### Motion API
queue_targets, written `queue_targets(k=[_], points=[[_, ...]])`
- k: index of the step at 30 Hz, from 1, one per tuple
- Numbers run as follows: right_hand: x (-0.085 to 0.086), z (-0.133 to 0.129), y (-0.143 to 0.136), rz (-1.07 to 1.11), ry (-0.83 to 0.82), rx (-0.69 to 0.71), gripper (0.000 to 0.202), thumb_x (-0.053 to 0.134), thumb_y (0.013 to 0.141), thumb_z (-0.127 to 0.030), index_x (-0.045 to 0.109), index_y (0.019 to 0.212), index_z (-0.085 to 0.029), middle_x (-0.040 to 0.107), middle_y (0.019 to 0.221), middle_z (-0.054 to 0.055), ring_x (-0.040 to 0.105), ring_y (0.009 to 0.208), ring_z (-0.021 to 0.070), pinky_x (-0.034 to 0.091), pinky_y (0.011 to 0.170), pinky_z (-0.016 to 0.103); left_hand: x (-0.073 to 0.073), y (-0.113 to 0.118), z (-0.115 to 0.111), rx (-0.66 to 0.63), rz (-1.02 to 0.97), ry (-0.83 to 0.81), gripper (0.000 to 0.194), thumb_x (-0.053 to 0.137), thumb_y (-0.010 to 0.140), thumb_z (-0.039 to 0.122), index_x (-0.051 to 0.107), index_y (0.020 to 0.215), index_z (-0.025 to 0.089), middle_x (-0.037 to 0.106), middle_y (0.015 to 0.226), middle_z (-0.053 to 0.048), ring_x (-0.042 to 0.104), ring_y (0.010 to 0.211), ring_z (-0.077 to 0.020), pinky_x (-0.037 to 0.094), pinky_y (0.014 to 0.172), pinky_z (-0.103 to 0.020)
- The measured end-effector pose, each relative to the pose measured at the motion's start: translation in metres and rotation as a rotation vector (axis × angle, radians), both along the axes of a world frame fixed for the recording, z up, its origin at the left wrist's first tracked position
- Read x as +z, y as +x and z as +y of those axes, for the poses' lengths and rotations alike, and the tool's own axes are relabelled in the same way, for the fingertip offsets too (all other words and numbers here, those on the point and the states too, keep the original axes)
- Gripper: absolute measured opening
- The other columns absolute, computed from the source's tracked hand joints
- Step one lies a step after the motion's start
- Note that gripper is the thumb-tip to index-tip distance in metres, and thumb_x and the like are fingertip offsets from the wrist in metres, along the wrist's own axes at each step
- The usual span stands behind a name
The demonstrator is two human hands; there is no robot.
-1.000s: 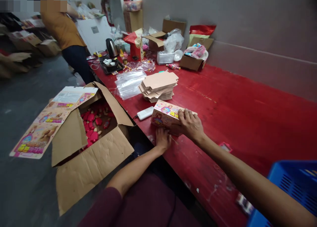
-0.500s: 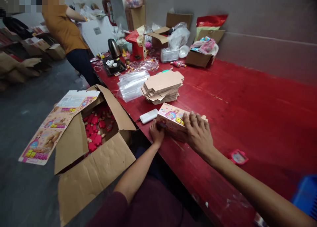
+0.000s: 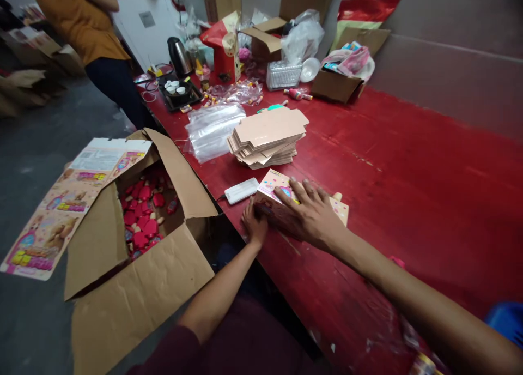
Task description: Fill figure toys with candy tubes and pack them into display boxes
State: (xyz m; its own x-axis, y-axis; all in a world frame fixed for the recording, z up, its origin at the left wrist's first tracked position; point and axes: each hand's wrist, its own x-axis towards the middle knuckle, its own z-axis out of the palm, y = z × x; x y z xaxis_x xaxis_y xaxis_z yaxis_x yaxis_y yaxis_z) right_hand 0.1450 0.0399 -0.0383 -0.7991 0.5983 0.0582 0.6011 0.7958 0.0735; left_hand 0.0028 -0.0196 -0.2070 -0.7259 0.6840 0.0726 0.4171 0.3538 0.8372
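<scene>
A small printed cardboard box (image 3: 269,184) with a pale, colourful top lies on the red table near its front edge. My left hand (image 3: 255,222) grips its left end low down, fingers curled at the corner. Across the top rests my right hand (image 3: 308,209), flat with fingers spread, covering much of the print. A small pale piece sticks up past the box's far side, near my right fingers. Just left of the box is a white rectangular device (image 3: 242,191) with a cable. Behind it stands a stack of flat folded cartons (image 3: 272,127).
An open carton (image 3: 98,233) of red toys stands left of the table, with a printed sheet (image 3: 53,217) over its flap. Clear plastic bags (image 3: 214,129), a tea tray (image 3: 180,94) and a kettle (image 3: 178,56) lie farther back. A person (image 3: 90,31) stands at the far left.
My right hand has slid left over the box top and flattened out. My left hand stays at the left end. The view has shifted, and my right forearm now mostly covers the pink toy.
</scene>
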Motion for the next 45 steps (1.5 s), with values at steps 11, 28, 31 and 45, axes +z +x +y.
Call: queue_targets(k=[11,28,31,45], points=[[-0.011,-0.001,0.006,0.085,-0.041,0.034,0.081,0.058,0.088,-0.031,0.012,0.155,-0.033,0.013,0.159,0.017,0.022,0.139,0.0476,0.024,0.105,0.063,-0.022,0.008,-0.023,-0.124,0.149,0.14,0.064,0.059,0.081,0.041,0.043,0.137,0.015,0.054,0.137,-0.017,0.046,0.131,-0.0294,0.03,0.113,-0.051],[0.025,0.014,0.013,0.002,-0.305,-0.21,0.098,0.063,0.077,-0.055,0.014,0.156,-0.025,0.035,0.146,0.021,0.045,0.121,0.0394,0.034,0.098,0.051,0.029,0.01,-0.004,-0.128,-0.127,-0.052,0.069,0.052,0.079,0.019,0.031,0.145,0.018,0.041,0.149,-0.015,0.034,0.141,-0.0262,0.027,0.117,-0.046],[0.021,-0.01,0.024,0.027,-0.308,-0.197,0.098,0.066,0.073,-0.05,0.02,0.155,-0.023,0.042,0.139,0.022,0.048,0.117,0.0386,0.037,0.096,0.049,0.049,0.02,-0.029,-0.112,-0.138,-0.042,0.062,0.049,0.078,0.015,0.042,0.139,0.019,0.055,0.137,-0.013,0.047,0.133,-0.0252,0.038,0.111,-0.043],[-0.025,-0.042,0.079,0.696,-0.45,-0.281,0.054,0.057,0.082,-0.061,0.063,0.124,-0.028,0.063,0.126,0.01,0.059,0.112,0.0351,0.049,0.093,0.054,0.219,-0.221,0.068,-0.293,0.325,-0.431,0.025,0.054,0.089,0.018,0.066,0.11,0.012,0.069,0.112,-0.013,0.062,0.108,-0.0228,0.047,0.099,-0.037]])
